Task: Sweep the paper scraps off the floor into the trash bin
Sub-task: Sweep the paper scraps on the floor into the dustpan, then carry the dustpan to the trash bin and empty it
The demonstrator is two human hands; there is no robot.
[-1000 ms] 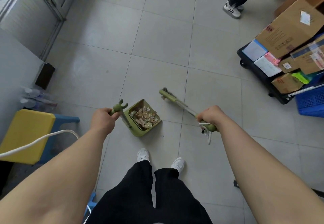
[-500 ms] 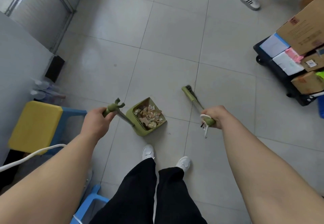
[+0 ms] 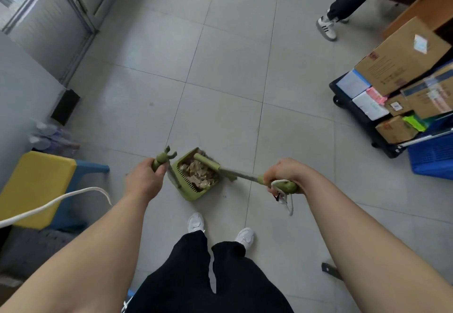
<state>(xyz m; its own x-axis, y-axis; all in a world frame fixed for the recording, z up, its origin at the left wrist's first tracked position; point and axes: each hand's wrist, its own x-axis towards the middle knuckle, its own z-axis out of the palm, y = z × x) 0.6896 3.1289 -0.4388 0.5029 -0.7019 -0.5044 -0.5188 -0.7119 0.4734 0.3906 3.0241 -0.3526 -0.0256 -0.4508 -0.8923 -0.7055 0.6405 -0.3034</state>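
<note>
Left hand [image 3: 144, 180] grips the dustpan [image 3: 196, 182] handle, right hand [image 3: 282, 178] the broom [image 3: 235, 171], tamping paper scraps [image 3: 196, 174] at twelve o'clock; carrying to a trash bin, unseen here, likely follows.

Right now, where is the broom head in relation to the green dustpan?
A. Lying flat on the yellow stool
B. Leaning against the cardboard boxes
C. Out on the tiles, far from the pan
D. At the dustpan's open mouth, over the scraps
D: the broom, held in the right hand, has its head at the mouth of the dustpan, above the paper scraps; the left hand grips the pan's handle.
</note>
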